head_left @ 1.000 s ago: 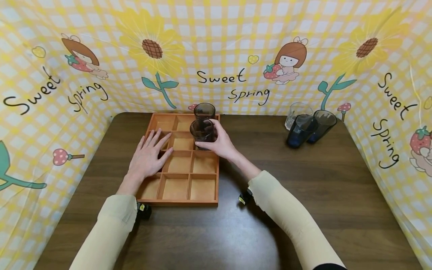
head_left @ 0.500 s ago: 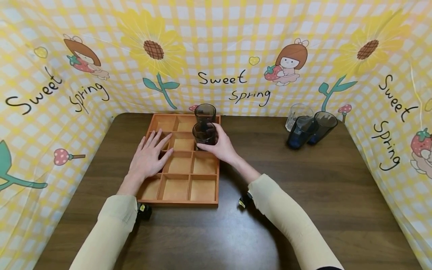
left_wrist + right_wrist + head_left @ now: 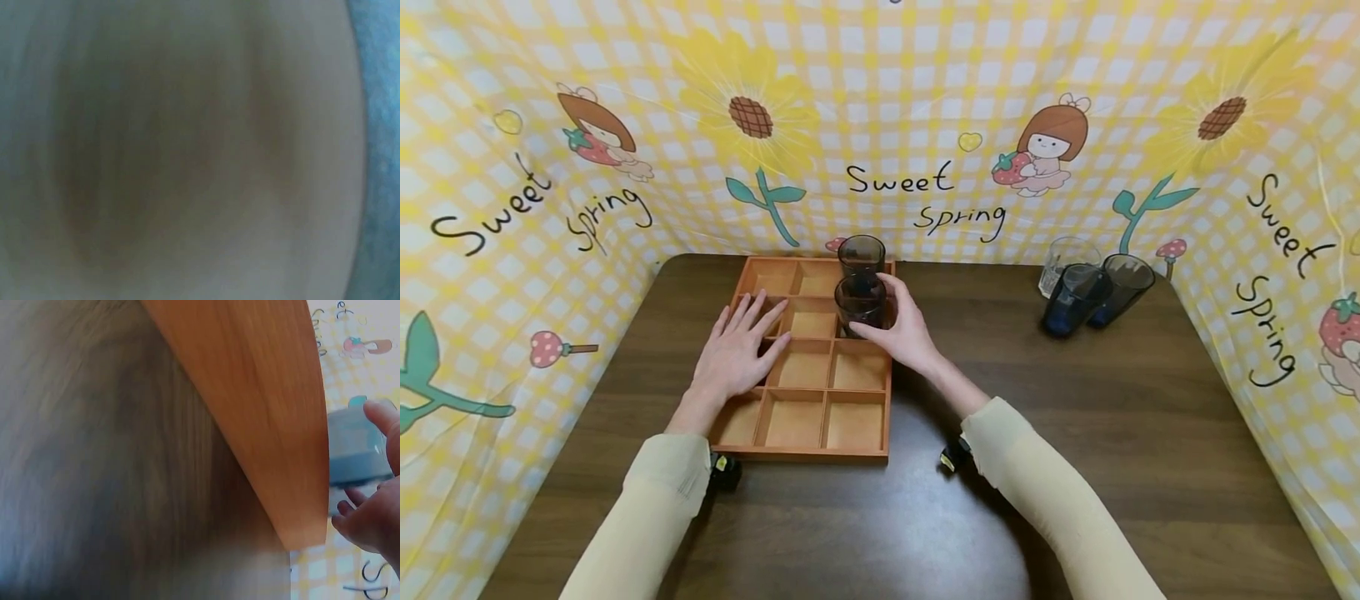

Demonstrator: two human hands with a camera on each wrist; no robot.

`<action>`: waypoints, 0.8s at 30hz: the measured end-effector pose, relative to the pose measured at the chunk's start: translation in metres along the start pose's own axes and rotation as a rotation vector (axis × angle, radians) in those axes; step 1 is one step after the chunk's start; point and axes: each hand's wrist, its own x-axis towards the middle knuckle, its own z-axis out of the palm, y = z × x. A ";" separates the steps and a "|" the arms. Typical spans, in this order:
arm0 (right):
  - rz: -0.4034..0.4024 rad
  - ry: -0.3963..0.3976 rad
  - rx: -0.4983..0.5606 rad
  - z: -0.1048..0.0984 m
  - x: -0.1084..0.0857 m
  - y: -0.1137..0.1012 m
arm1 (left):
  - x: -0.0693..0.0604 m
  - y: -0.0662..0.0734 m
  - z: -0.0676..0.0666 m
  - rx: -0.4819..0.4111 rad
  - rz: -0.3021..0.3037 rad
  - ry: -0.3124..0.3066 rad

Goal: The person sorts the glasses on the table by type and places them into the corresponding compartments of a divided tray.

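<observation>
In the head view, a wooden divided tray [image 3: 797,456] lies on the table. My left hand [image 3: 737,350] rests on its left side with fingers spread over the dividers. My right hand [image 3: 910,333] grips a dark tinted drinking glass [image 3: 860,302], which stands upright in the right-hand compartment of the second row from the back. Directly behind it, a similar dark glass [image 3: 862,252] is in the back right compartment. The right wrist view shows the held glass [image 3: 357,450] between thumb and fingers, partly hidden behind the tray's side wall [image 3: 256,412]. The left wrist view is too blurred to read.
At the back right of the table [image 3: 1075,467] stand a clear glass [image 3: 1060,254] and two dark blue glasses, one in front [image 3: 1072,304] and one beside it [image 3: 1123,292]. A patterned yellow checked cloth [image 3: 917,108] encloses the back and sides.
The held glass has come slightly lower and to the right within its compartment, along with my right hand. My left hand stays put on the tray. The head view has shifted a little.
</observation>
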 end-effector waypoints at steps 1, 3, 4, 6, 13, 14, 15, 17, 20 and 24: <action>-0.004 0.007 -0.005 -0.004 -0.002 0.001 | 0.000 0.000 0.000 -0.004 0.000 -0.001; -0.009 0.018 0.007 -0.012 -0.005 0.004 | 0.000 0.001 0.001 -0.007 0.000 0.001; -0.013 0.025 0.018 -0.017 -0.006 0.005 | 0.001 0.001 0.001 -0.009 0.001 0.002; -0.020 0.041 0.033 -0.027 -0.010 0.007 | 0.001 0.000 0.002 -0.007 0.001 0.006; -0.025 0.088 0.061 -0.060 -0.025 0.014 | 0.002 -0.001 0.002 -0.004 0.001 0.006; -0.024 0.093 0.066 -0.064 -0.029 0.015 | 0.002 -0.001 0.002 -0.004 0.001 0.003; -0.019 0.097 0.067 -0.069 -0.032 0.016 | 0.001 -0.001 0.002 -0.004 0.001 0.002; -0.012 0.111 0.069 -0.079 -0.039 0.019 | 0.001 -0.001 0.002 -0.003 0.002 0.000; 0.000 0.142 0.066 -0.095 -0.051 0.026 | 0.001 0.000 0.001 -0.003 0.005 0.000; 0.024 0.179 0.052 -0.114 -0.064 0.034 | 0.002 0.000 0.001 -0.002 0.004 0.001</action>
